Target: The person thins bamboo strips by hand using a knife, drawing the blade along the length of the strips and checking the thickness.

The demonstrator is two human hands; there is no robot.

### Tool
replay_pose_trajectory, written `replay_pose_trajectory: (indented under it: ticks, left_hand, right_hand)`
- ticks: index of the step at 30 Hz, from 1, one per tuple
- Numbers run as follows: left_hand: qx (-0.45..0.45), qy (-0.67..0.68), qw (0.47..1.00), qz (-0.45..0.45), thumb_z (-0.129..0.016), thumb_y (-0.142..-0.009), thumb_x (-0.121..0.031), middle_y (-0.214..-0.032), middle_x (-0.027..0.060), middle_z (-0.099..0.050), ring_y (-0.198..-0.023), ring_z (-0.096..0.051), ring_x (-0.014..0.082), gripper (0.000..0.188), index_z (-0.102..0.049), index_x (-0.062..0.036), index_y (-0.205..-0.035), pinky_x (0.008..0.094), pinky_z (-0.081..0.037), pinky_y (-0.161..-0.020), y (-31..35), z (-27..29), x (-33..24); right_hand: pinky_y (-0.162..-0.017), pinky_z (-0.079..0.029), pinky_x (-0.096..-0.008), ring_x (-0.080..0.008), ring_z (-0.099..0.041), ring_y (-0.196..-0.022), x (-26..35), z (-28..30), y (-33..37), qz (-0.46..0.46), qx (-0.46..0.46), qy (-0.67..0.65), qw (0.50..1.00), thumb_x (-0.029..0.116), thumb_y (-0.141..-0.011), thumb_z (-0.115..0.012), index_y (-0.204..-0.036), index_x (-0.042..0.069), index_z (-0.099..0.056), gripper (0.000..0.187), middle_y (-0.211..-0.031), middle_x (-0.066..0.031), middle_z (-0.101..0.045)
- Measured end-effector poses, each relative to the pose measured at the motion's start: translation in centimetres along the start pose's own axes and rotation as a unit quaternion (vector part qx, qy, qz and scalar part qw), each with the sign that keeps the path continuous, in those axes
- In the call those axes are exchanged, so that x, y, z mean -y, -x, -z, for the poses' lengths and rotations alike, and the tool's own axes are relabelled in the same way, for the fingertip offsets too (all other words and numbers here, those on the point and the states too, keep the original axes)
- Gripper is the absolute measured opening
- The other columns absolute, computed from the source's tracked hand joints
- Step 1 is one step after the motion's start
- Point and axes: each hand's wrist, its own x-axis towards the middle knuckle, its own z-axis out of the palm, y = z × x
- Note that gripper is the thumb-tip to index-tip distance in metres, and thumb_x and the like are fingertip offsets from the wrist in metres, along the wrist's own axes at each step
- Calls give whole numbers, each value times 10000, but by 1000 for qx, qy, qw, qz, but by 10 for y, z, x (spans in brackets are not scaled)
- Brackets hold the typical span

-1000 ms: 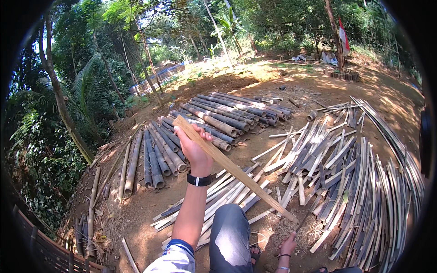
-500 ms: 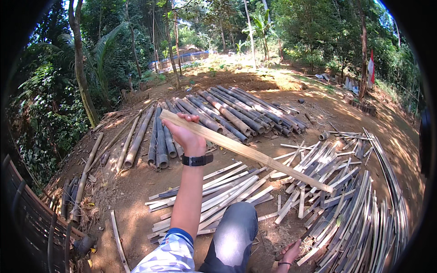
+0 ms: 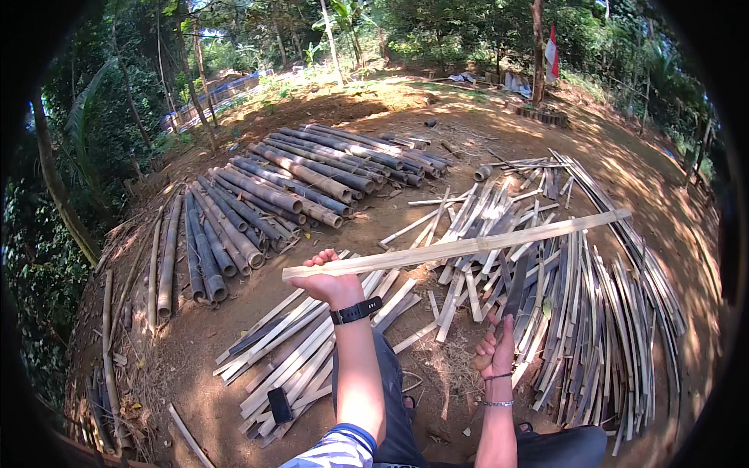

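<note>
My left hand (image 3: pixel 331 282) is closed round one end of a long, pale split bamboo strip (image 3: pixel 460 248). The strip stretches to the right, rising slightly, over the heaps of cut strips. In my right hand (image 3: pixel 498 351), lower down and to the right, is a machete (image 3: pixel 513 290) with a dark blade pointing up and away from me. A bit of its wooden handle end shows below my fist. The blade stands just below the held strip; I cannot tell whether they touch.
Split strips lie in a left pile (image 3: pixel 312 343) and a larger right pile (image 3: pixel 581 335). A black phone (image 3: pixel 279 405) rests on the left pile. Beyond are whole bamboo poles (image 3: pixel 296 175) on bare soil. A short bamboo piece (image 3: pixel 483 173) lies near the right pile.
My view has turned right and down. The strip's far end has swung up. My right hand has risen from the lower edge, bringing the machete into plain view.
</note>
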Motion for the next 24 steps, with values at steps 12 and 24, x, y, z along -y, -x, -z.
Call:
replay_pose_trajectory:
  ticks: [12, 24]
  left_hand:
    - [-118, -43, 971, 206, -236, -944, -630, -674, 38, -387, -621, -405, 152, 571, -339, -104, -746, 268, -452, -624, 94, 63, 73]
    - [38, -110, 937, 329, -368, -940, -580, -1001, 126, -546, -969, -557, 280, 584, -484, -16, -1045, 414, -437, -927, 158, 109, 99]
  right_hand:
    - [-445, -355, -216, -29, -352, -422, 103, -13, -28, 138, 191, -96, 967, 466, -885, -607, -1090, 57, -543, 462, -582, 63, -349]
    - [-425, -340, -218, -37, -343, -416, 215, -42, -9, 216, 52, 84, 971, 133, -868, -602, -925, 55, -551, 109, -580, 65, -349]
